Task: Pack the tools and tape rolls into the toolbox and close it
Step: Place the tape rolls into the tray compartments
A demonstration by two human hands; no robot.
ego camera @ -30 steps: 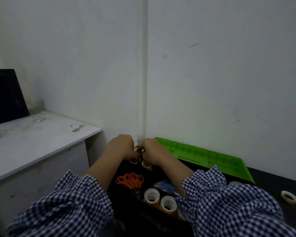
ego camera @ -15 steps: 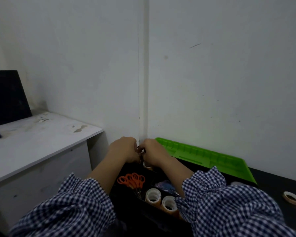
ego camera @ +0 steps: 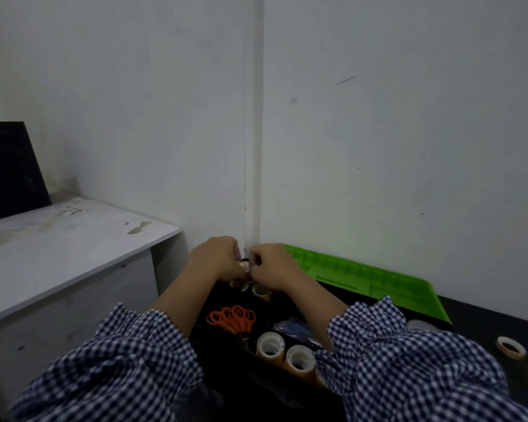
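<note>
Left hand (ego camera: pixel 217 258) and right hand (ego camera: pixel 272 264) met knuckle to knuckle over the far-left corner of the open black plastic toolbox (ego camera: pixel 250 382), with the fingers of both curled in. Between them they appeared to pinch a small pale tape roll (ego camera: pixel 244 262). Only its rim showed, so the exact grip could not be read.

Judgement: both hands were used to seat that roll beside the short tan rolls (ego camera: pixel 261 290) standing in the same corner compartment, where room looked tight.

Already packed:
- orange-handled scissors (ego camera: pixel 232 319), lying in the left compartment
- a blue packet-like item (ego camera: pixel 296 327) to their right, identity unclear
- two amber tape rolls with cream cores (ego camera: pixel 270 345), upright along the near side

The bright green plastic lid (ego camera: pixel 363 275) lay open toward the wall at far right, so closing was not yet done. One flat white tape ring (ego camera: pixel 511 347) lay on the dark surface (ego camera: pixel 485 318), well right of the box and unpacked. Another pale roll (ego camera: pixel 418 324) showed just past the right sleeve. Whether it was inside or outside the box could not be told.

No brand, label or writing was legible anywhere.
</note>
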